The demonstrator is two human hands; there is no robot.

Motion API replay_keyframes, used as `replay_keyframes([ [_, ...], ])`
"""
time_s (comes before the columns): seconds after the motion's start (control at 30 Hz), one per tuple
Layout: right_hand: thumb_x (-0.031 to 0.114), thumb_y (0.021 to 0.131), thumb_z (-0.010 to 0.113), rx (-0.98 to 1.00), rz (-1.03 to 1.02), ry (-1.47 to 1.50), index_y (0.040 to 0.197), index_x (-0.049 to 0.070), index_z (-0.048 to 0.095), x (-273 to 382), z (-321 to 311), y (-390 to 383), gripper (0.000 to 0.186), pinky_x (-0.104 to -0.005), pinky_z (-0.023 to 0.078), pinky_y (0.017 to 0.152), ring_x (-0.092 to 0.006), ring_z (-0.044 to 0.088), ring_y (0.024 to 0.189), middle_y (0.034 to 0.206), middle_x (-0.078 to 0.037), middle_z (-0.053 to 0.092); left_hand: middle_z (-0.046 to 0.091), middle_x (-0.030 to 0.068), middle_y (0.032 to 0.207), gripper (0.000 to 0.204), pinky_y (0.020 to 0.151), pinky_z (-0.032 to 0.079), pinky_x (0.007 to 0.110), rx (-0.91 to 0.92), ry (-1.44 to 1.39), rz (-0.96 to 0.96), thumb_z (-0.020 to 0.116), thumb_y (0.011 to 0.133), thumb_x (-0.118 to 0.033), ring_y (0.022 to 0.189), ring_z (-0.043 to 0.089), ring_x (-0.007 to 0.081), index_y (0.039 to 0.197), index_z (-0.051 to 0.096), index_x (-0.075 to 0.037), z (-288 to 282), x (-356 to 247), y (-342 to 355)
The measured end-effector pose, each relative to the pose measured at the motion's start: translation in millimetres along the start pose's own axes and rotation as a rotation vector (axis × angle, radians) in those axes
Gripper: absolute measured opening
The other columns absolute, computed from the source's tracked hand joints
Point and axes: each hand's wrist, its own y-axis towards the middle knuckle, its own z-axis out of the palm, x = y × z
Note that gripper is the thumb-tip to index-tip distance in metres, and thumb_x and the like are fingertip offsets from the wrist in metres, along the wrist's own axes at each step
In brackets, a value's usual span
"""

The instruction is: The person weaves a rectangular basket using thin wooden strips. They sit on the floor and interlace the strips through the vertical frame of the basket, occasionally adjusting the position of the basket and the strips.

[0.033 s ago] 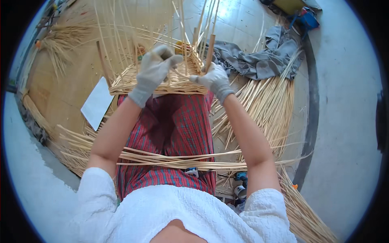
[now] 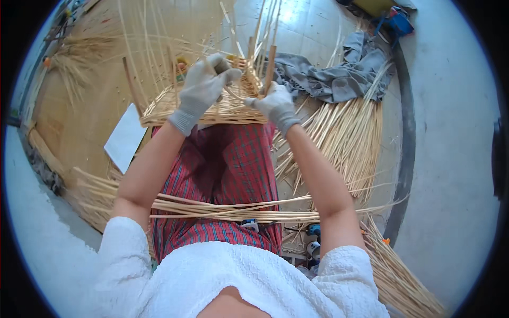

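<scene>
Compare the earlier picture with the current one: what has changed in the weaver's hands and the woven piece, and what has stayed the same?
Nothing has visibly changed. The left hand in its grey glove is curled over the rim of the pale woven wicker basket base, and the gloved right hand grips a thin cane at that rim. The bundle of long pale canes lies across the red checked lap as before.

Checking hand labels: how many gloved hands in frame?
2. The left hand in a grey glove rests on the woven basket, its grip closed on a cane strand. The right hand, also gloved, pinches a strand at the basket's right rim. No others are visible.
</scene>
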Motion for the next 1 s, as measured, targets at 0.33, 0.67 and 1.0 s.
replay_keyframes([
  [0.33,0.027,0.089,0.07,-0.525,0.128,0.304,0.105,0.007,0.069,7.4,61.7,6.1,0.025,-0.0462,0.052,0.085,-0.0396,0.066,0.092,0.092,-0.02,0.069,0.066,0.0238,0.131,0.077,0.105,0.052,0.042,0.319,0.53,0.414,0.069,0.096,-0.051,0.121,0.066,0.0353,0.151,0.045,-0.004,74.5,-99.2,126.7],
  [0.67,0.017,0.093,0.067,-0.637,-0.161,0.061,0.13,0.01,0.063,-25.4,60.7,8.9,0.038,-0.0407,0.055,0.084,-0.0345,0.069,0.086,0.106,-0.013,0.073,0.061,0.0111,0.136,0.053,0.109,0.045,0.036,-0.863,0.244,0.574,0.078,0.093,-0.018,0.12,0.061,0.0226,0.138,0.057,0.001,-114.5,81.6,-15.5],
  [1.0,0.024,0.109,0.052,-0.358,-0.45,0.675,0.145,-0.004,0.043,-22.5,73.5,-7.4,0.046,-0.0275,0.049,0.09,-0.0103,0.059,0.088,0.097,-0.003,0.065,0.074,0.007,0.113,0.026,0.093,0.054,0.031,-0.441,-0.646,-0.344,0.069,0.096,-0.016,0.102,0.068,0.0162,0.117,0.072,-0.002,-132.7,206.0,-114.3],
])
